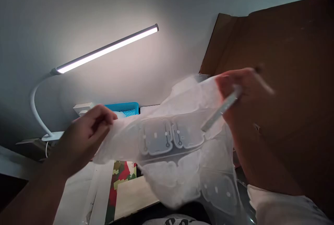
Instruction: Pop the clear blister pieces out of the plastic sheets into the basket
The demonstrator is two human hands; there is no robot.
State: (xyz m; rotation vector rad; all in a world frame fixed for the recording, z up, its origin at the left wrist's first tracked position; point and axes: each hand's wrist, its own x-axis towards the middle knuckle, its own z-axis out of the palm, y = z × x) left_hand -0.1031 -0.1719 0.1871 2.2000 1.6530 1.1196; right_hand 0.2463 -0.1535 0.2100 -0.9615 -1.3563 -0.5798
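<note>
One edge of the translucent bag (171,179) is pinched by the left hand (95,127); the right hand's (233,78) grip cannot be told through blur. The bag, with moulded plates (156,143) visible, is spread between them. Tearing could be caused by uneven pull or by snagging on the narrow strip (220,111).

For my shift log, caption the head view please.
Left hand and right hand spread cloudy film with rounded panels near a lit lamp, blurred strip by the right.
</note>
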